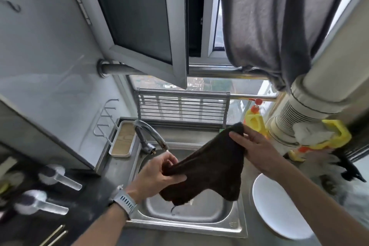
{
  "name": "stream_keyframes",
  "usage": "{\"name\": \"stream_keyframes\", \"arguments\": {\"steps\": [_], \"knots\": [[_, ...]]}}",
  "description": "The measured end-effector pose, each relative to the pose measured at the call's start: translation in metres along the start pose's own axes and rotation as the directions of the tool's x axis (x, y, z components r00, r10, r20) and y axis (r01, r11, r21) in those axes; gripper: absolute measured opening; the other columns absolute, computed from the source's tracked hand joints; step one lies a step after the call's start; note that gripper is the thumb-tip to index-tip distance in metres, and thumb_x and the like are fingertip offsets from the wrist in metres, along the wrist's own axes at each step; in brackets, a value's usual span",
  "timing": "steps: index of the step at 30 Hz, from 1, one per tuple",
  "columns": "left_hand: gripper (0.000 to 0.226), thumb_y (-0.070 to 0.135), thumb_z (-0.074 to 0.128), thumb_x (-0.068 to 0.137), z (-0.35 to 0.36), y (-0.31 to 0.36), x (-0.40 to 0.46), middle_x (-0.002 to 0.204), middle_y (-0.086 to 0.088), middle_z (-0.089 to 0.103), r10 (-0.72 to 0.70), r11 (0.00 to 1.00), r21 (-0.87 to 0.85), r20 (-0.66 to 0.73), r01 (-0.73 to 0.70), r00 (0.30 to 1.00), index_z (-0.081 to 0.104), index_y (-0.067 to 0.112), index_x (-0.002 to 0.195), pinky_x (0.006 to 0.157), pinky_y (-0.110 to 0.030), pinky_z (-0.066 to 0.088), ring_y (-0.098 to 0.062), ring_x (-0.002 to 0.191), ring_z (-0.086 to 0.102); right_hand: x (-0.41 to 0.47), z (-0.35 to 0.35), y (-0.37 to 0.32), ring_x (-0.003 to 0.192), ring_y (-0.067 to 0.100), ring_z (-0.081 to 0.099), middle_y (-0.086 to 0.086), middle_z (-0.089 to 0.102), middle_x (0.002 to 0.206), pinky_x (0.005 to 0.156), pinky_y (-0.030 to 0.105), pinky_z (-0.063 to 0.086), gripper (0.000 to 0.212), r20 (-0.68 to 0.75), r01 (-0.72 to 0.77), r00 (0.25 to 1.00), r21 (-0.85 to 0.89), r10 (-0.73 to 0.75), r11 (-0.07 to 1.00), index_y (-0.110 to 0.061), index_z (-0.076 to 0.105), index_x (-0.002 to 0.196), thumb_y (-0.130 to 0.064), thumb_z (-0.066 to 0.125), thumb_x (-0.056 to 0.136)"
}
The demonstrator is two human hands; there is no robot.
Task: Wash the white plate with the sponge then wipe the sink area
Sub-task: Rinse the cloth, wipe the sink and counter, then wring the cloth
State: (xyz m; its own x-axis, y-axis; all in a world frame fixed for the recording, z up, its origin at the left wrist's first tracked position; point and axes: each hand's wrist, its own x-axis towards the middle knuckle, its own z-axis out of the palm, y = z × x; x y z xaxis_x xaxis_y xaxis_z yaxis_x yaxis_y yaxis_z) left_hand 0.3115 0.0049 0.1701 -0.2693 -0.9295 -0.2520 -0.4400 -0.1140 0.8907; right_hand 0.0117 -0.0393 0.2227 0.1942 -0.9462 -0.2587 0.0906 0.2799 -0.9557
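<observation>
A dark brown cloth [213, 166] hangs spread above the steel sink [189, 223]. My left hand [157, 175] pinches its lower left corner just below the faucet spout. My right hand [257, 152] grips its upper right corner, higher up and further back. The cloth's bottom edge dangles over the basin. The white plate [277, 209] lies flat on the counter right of the sink, under my right forearm. No sponge is clearly visible.
The curved faucet [151, 136] stands at the sink's back left, beside a small white tray [121, 140]. A metal rack [181, 106] leans against the window. Yellow bottles [255, 122] and a ribbed pipe [289, 122] crowd the back right. Two clear-handled scoops [54, 175] lie on the dark left counter.
</observation>
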Motion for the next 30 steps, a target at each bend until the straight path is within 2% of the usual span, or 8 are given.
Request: {"name": "stream_keyframes", "arguments": {"steps": [5, 9, 15, 18, 21, 25, 28, 30], "knots": [[0.048, 0.039, 0.089, 0.068, -0.012, -0.023, 0.002, 0.098, -0.01, 0.078, -0.27, 0.93, -0.266, -0.031, 0.253, 0.962, 0.075, 0.012, 0.105, 0.091, -0.042, 0.06, -0.026, 0.096, 0.075, 0.019, -0.016, 0.043, 0.102, 0.031, 0.072, 0.014, 0.074, 0.112, 0.091, 0.042, 0.058, 0.09, 0.138, -0.18, 0.968, -0.203, 0.21, 0.963, -0.029, 0.042, 0.141, -0.01, 0.09, 0.067], [0.045, 0.03, 0.09, 0.073, 0.012, -0.086, 0.006, 0.098, -0.012, 0.075, -0.462, 0.878, -0.214, -0.148, 0.427, 0.875, 0.066, 0.012, 0.105, 0.077, -0.039, 0.062, -0.021, 0.084, 0.073, 0.028, -0.02, 0.132, 0.089, 0.029, 0.071, 0.022, 0.07, 0.102, 0.075, 0.032, 0.058, 0.11, 0.016, -0.308, 0.948, -0.224, 0.319, 0.925, -0.034, 0.025, 0.148, -0.023, 0.089, 0.059], [0.066, 0.03, 0.097, 0.059, 0.033, -0.123, 0.003, 0.102, -0.018, 0.071, -0.545, 0.79, -0.421, -0.15, 0.446, 0.825, 0.06, 0.037, 0.113, 0.076, -0.032, 0.057, -0.03, 0.094, 0.071, 0.038, -0.035, 0.168, 0.089, 0.024, 0.071, 0.019, 0.07, 0.105, 0.073, 0.025, 0.058, 0.071, 0.034, -0.371, 0.909, -0.392, 0.416, 0.842, -0.022, 0.066, 0.118, -0.014, 0.091, 0.053], [0.055, 0.024, 0.098, 0.05, 0.04, -0.12, -0.001, 0.101, -0.004, 0.068, -0.466, 0.885, -0.022, -0.095, 0.466, 0.88, 0.073, 0.029, 0.099, 0.077, -0.017, 0.053, -0.017, 0.092, 0.067, 0.043, -0.035, 0.173, 0.101, 0.012, 0.065, -0.001, 0.069, 0.109, 0.084, 0.012, 0.048, 0.059, 0.047, -0.216, 0.925, -0.754, 0.378, 0.621, -0.03, 0.073, 0.109, -0.021, 0.09, 0.054], [0.045, 0.024, 0.09, 0.061, 0.045, -0.115, -0.003, 0.104, 0.007, 0.046, -0.352, 0.834, 0.391, -0.168, 0.39, 0.921, 0.072, 0.034, 0.102, 0.092, -0.008, 0.042, -0.001, 0.09, 0.054, 0.043, -0.027, 0.174, 0.097, 0.008, 0.057, -0.01, 0.059, 0.1, 0.087, 0.013, 0.043, 0.046, 0.11, -0.008, 0.957, -0.913, 0.267, 0.407, -0.028, 0.074, 0.113, -0.023, 0.084, 0.069], [0.01, 0.031, 0.082, 0.076, 0.037, -0.114, 0.0, 0.104, 0.008, 0.042, -0.229, 0.79, 0.509, -0.275, 0.343, 0.934, 0.08, 0.023, 0.082, 0.094, -0.017, 0.047, -0.001, 0.088, 0.053, 0.049, -0.033, 0.166, 0.086, 0.009, 0.059, -0.009, 0.057, 0.092, 0.081, 0.023, 0.05, 0.012, 0.052, -0.024, 0.982, -0.917, 0.179, 0.398, -0.03, 0.081, 0.09, -0.035, 0.078, 0.079], [0.028, 0.045, 0.077, 0.08, 0.032, -0.106, 0.008, 0.102, 0.009, 0.061, -0.251, 0.786, 0.497, -0.288, 0.368, 0.924, 0.079, 0.019, 0.069, 0.089, -0.02, 0.048, -0.004, 0.092, 0.06, 0.055, -0.029, 0.162, 0.088, 0.009, 0.06, -0.008, 0.062, 0.095, 0.08, 0.024, 0.049, 0.014, -0.056, -0.12, 0.985, -0.896, 0.16, 0.428, -0.03, 0.077, 0.075, -0.044, 0.076, 0.079], [0.042, 0.049, 0.072, 0.083, 0.041, -0.099, 0.014, 0.072, 0.006, 0.067, -0.365, 0.797, 0.398, -0.279, 0.453, 0.888, 0.069, 0.018, 0.055, 0.072, -0.026, 0.052, -0.007, 0.07, 0.062, 0.053, -0.014, 0.159, 0.082, 0.012, 0.063, -0.005, 0.067, 0.085, 0.072, 0.024, 0.048, 0.019, -0.125, -0.176, 0.983, -0.866, 0.137, 0.468, -0.032, 0.069, 0.068, -0.046, 0.072, 0.081]]}}
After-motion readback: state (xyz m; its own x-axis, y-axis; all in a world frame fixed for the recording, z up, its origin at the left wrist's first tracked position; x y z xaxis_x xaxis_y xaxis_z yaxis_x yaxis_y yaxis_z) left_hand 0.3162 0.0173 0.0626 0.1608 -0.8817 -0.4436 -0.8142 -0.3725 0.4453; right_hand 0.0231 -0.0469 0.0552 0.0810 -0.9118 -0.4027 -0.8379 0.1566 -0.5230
